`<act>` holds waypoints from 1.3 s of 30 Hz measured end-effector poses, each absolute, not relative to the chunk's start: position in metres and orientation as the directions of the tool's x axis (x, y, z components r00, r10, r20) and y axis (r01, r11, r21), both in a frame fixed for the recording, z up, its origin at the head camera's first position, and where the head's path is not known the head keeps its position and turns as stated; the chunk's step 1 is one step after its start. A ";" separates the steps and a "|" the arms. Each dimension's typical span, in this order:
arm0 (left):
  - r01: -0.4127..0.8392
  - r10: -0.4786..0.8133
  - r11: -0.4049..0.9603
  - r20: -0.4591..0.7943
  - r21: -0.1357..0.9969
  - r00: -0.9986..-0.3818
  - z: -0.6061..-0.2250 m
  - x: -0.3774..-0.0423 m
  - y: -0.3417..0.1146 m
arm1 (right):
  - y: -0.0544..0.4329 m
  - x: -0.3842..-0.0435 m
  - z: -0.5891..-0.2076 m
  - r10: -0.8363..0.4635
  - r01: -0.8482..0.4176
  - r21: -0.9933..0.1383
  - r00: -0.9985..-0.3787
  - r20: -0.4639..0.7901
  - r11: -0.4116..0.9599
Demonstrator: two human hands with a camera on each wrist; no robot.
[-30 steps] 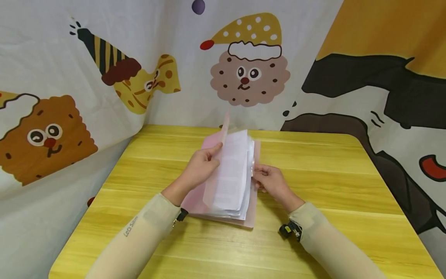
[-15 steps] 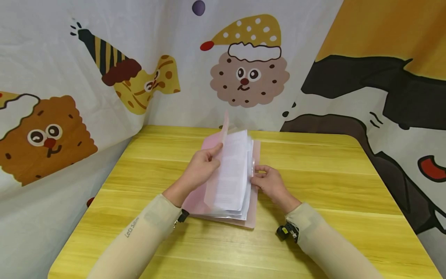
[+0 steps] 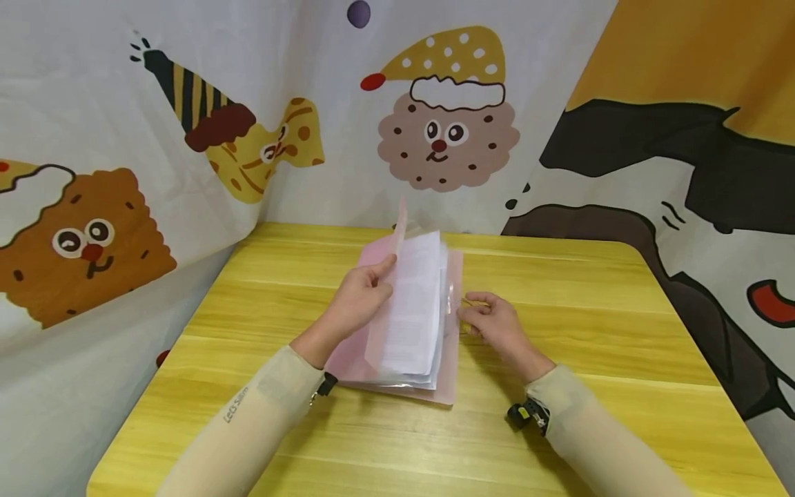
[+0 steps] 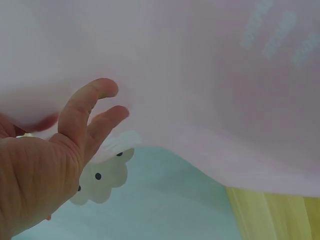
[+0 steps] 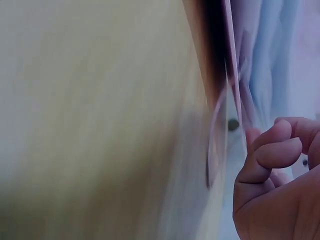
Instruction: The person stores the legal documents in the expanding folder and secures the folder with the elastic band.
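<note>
A pink translucent folder (image 3: 458, 276) lies partly opened on the table, with several white paper sheets (image 3: 415, 304) in clear sleeves inside. My left hand (image 3: 360, 297) holds its raised pink cover (image 3: 375, 345), thumb on the near face and index finger along the edge. Pink plastic fills much of the left wrist view, where two bent fingers of the left hand (image 4: 60, 150) show against it. My right hand (image 3: 493, 324) is beside the folder's right edge, fingertips close to it, with table showing between thumb and index finger. The right wrist view has this hand (image 5: 280, 185) with curled fingers near the edge.
The yellow wood-grain table (image 3: 590, 310) extends around the folder on both sides. Behind it hangs a white curtain (image 3: 335, 41) printed with cartoon biscuits. Each wrist carries a small black camera, the right one (image 3: 522, 415) close over the tabletop.
My right hand has drawn back slightly to the right, from the sleeve edges to just beside the folder. The left hand still holds the cover in the same place.
</note>
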State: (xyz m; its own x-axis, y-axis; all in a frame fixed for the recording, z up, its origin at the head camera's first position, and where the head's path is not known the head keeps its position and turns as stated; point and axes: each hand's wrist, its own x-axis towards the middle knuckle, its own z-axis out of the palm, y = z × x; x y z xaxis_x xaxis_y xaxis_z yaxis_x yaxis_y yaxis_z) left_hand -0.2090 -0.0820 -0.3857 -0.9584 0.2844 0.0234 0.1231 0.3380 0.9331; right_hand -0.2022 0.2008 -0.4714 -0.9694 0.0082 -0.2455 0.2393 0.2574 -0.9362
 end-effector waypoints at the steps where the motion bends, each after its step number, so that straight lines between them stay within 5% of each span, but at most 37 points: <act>1: 0.133 0.292 0.338 0.030 0.932 -0.956 -0.386 -0.209 -0.081 | 0.206 -0.202 -0.470 0.009 0.232 -0.936 -0.971 -0.239 0.263; 7: 0.181 0.448 0.330 0.015 0.926 -0.894 -0.389 -0.205 -0.077 | 0.236 -0.198 -0.462 0.031 0.216 -0.928 -0.976 -0.217 0.305; 11: 0.285 0.483 0.450 0.038 0.846 -0.875 -0.394 -0.204 -0.078 | 0.250 -0.196 -0.461 0.050 0.231 -0.917 -0.973 -0.227 0.326; 16: 0.524 0.577 0.705 0.044 0.478 -0.815 -0.417 -0.206 -0.094 | 0.265 -0.190 -0.464 0.050 0.248 -0.895 -0.968 -0.248 0.371; 22: 0.668 0.680 0.728 -0.036 0.155 -0.732 -0.447 -0.205 -0.120 | 0.284 -0.183 -0.465 0.040 0.255 -0.882 -0.964 -0.261 0.396; 39: 0.709 0.714 0.699 -0.155 0.093 -0.683 -0.479 -0.233 -0.091 | 0.293 -0.185 -0.480 -0.046 0.190 -0.817 -0.966 -0.255 0.544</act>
